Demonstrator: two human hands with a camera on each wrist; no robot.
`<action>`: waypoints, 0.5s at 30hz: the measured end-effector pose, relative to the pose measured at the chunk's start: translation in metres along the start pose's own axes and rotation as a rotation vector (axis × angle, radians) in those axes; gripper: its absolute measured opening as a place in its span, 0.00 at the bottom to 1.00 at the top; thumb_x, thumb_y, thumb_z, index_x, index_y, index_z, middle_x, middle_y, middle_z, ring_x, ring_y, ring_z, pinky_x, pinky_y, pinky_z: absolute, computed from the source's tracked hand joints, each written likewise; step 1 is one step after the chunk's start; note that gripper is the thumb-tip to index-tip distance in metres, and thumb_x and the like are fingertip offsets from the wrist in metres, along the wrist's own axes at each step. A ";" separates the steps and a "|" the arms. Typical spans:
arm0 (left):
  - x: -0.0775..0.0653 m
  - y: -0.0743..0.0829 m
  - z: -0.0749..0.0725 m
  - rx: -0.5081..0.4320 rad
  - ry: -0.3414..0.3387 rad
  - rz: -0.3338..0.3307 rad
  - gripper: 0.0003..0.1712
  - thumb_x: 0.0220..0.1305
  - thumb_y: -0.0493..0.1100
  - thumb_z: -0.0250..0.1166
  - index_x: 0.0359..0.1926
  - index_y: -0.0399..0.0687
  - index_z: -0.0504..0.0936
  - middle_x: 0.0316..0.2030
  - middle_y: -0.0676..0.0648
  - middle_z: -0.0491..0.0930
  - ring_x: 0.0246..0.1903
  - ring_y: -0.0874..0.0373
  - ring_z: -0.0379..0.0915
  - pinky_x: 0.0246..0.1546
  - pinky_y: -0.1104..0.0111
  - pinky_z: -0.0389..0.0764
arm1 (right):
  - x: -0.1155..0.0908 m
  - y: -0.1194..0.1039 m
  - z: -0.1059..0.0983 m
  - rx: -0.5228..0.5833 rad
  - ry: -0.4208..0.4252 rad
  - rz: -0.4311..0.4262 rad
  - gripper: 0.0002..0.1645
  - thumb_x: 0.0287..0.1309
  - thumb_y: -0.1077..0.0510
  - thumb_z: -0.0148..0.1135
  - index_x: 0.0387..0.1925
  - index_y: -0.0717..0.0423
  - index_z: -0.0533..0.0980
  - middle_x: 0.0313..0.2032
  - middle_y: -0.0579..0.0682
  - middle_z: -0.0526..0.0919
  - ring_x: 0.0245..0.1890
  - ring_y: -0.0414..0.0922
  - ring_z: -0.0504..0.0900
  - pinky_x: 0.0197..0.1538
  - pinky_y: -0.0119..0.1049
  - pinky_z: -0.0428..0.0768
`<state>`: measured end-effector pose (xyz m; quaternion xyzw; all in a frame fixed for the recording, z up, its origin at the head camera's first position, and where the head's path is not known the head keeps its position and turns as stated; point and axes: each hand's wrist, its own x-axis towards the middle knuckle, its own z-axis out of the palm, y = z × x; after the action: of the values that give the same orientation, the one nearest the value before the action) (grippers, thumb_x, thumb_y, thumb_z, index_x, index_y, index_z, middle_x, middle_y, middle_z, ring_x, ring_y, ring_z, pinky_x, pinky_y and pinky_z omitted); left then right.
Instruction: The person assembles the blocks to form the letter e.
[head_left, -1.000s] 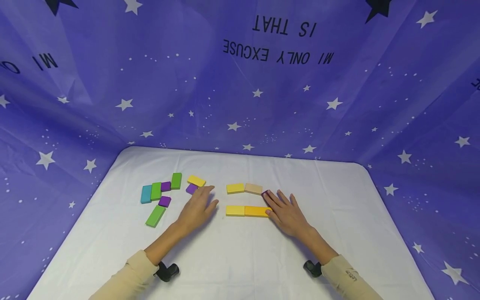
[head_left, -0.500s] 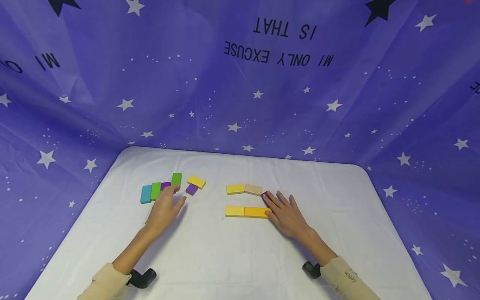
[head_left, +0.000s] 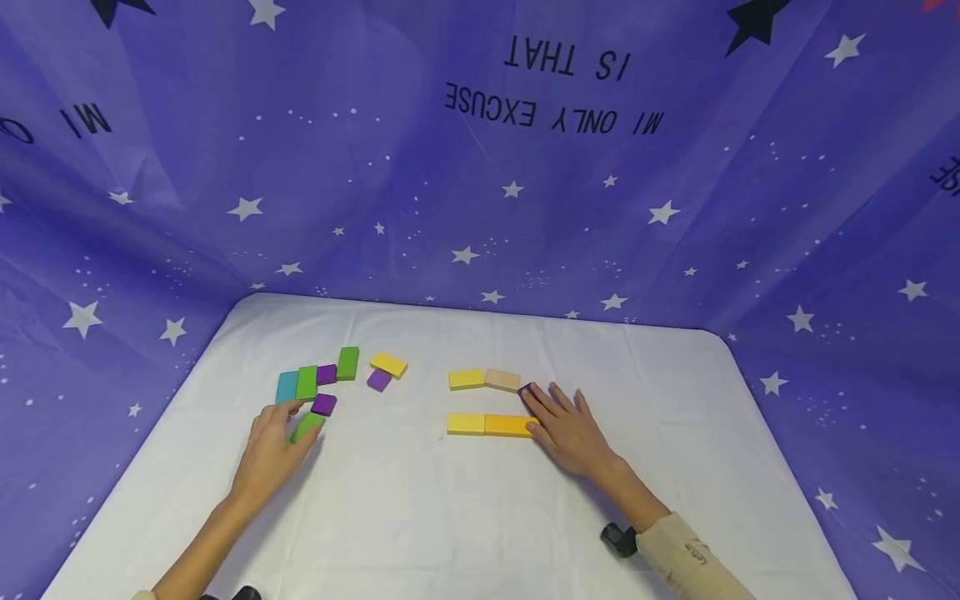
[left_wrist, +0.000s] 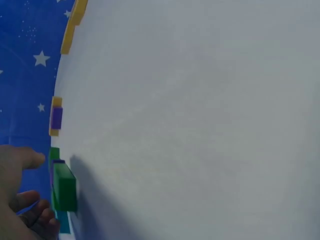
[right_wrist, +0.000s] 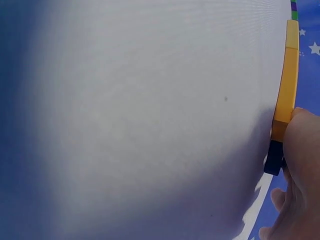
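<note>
In the head view my left hand (head_left: 266,454) reaches over a green block (head_left: 306,427) at the left, thumb and fingers spread to either side of it. The left wrist view shows the thumb (left_wrist: 33,159) and fingers apart, with the green block (left_wrist: 65,190) just beyond them. A small purple block (head_left: 324,405) lies against its upper end. My right hand (head_left: 573,435) lies palm down with straight fingers, fingertips on a dark purple block (head_left: 526,389) and thumb at the end of an orange block (head_left: 510,426). In the right wrist view a dark block (right_wrist: 273,157) shows beside the orange one.
Left of centre stand a blue block (head_left: 287,386), an upright-lying green block (head_left: 348,363), and a yellow block (head_left: 388,364) touching a purple block (head_left: 378,380). A yellow block (head_left: 467,380) and a beige block (head_left: 502,381) form a row above another yellow block (head_left: 466,423).
My left hand has moved left and towards me, from beside the yellow and purple pair, past the green blocks, to the lower green block. My right hand has stayed in place.
</note>
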<state>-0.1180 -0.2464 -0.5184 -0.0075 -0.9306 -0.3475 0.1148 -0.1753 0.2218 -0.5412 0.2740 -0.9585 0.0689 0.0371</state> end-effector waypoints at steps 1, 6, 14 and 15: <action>-0.003 -0.003 -0.001 0.004 -0.008 -0.010 0.29 0.62 0.39 0.69 0.59 0.24 0.71 0.51 0.28 0.72 0.52 0.35 0.65 0.52 0.43 0.68 | 0.000 0.000 0.000 0.000 0.001 0.001 0.35 0.75 0.40 0.45 0.76 0.47 0.59 0.74 0.50 0.60 0.73 0.60 0.57 0.67 0.70 0.51; -0.013 -0.013 -0.001 0.018 -0.015 -0.040 0.28 0.58 0.38 0.71 0.55 0.24 0.74 0.45 0.30 0.75 0.46 0.38 0.72 0.48 0.46 0.72 | -0.001 -0.001 -0.001 -0.004 0.005 0.006 0.35 0.75 0.41 0.46 0.76 0.47 0.59 0.74 0.49 0.60 0.72 0.60 0.57 0.67 0.70 0.52; -0.013 -0.016 0.001 0.028 0.046 -0.011 0.21 0.53 0.35 0.72 0.48 0.29 0.81 0.37 0.40 0.79 0.37 0.48 0.76 0.38 0.59 0.75 | 0.000 -0.002 -0.001 -0.002 0.003 0.006 0.35 0.75 0.41 0.46 0.76 0.46 0.59 0.74 0.49 0.60 0.73 0.59 0.57 0.68 0.70 0.51; -0.013 -0.016 0.001 0.027 0.054 -0.010 0.20 0.53 0.35 0.72 0.47 0.30 0.81 0.37 0.40 0.79 0.36 0.48 0.76 0.37 0.62 0.74 | 0.000 -0.002 -0.001 -0.001 0.003 0.005 0.35 0.75 0.41 0.46 0.76 0.47 0.59 0.74 0.49 0.60 0.73 0.59 0.57 0.68 0.70 0.51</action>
<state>-0.1074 -0.2574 -0.5321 0.0080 -0.9318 -0.3356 0.1381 -0.1744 0.2205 -0.5399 0.2716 -0.9592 0.0689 0.0383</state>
